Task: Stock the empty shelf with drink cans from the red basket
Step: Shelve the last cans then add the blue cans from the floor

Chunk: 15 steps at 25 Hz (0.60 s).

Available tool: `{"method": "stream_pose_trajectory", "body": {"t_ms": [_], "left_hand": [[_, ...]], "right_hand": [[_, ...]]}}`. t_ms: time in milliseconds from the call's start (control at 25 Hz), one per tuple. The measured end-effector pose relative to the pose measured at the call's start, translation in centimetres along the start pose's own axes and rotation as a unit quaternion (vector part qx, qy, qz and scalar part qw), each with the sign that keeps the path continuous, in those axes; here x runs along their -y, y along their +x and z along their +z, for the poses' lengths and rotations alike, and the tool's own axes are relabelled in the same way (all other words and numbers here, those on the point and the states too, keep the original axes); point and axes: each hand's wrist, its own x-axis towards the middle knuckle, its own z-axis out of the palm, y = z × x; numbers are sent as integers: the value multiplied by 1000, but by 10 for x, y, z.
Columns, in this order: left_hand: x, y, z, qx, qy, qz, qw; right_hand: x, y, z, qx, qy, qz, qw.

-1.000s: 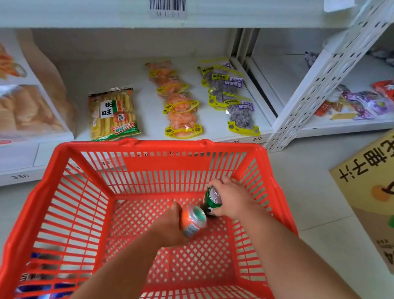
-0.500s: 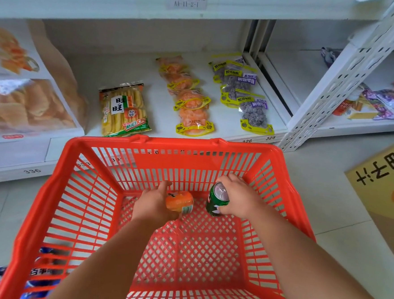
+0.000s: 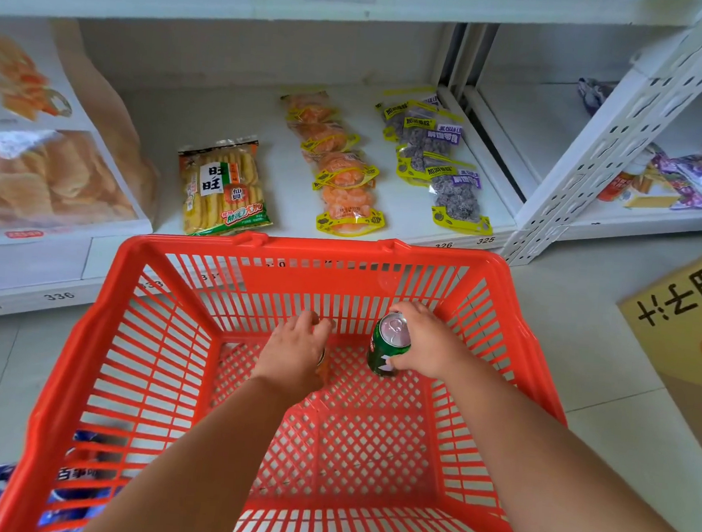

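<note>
Half a second before, the orange can (image 3: 322,361) showed plainly in the left hand (image 3: 293,355); now that hand covered it, fingers curled over it (only a sliver visible). Both hands were inside the red basket (image 3: 134,375), the right hand (image 3: 427,346) wrapped around an upright green can (image 3: 387,347). Beyond lay the shelf (image 3: 287,203) of snack packets (image 3: 224,186).

1. Two forearms in view, entering from the bottom edge; both bare to the frame edge, no sleeve or cuff showing.
2. Left hand (image 3: 295,351): bare, no glove, ring or watch visible.
3. Right hand (image 3: 429,344): bare, no glove, ring or wristband visible.
4. Nails short, unpainted where visible.
</note>
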Motion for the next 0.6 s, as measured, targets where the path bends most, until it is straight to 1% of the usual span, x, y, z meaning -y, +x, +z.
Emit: {"method": "stream_pose_trajectory", "body": {"t_ms": [80, 120, 160, 280, 360, 400, 520, 600], "left_hand": [[9, -5, 2, -34, -141, -61, 987], [12, -9, 4, -47, -194, -91, 976], [15, -14, 7, -57, -224, -114, 966], [21, -21, 13, -64, -254, -172, 949], [25, -20, 12, -74, -299, -203, 929], [27, -18, 12, -82, -321, -210, 920], [25, -20, 11, -114, -348, -197, 910], [20, -30, 0, -136, -383, -205, 890]], "right_hand": [[-2, 0, 4, 23, 36, 36, 998], [-4, 0, 6, 29, 54, 50, 997], [-5, 0, 8, 24, 78, 59, 995], [-7, 0, 13, -9, 144, 74, 987], [-6, 2, 17, -29, 164, 77, 983], [-4, 2, 19, -37, 172, 78, 981], [5, 0, 27, -51, 201, 76, 975], [18, -9, 29, -69, 247, 84, 963]]}}
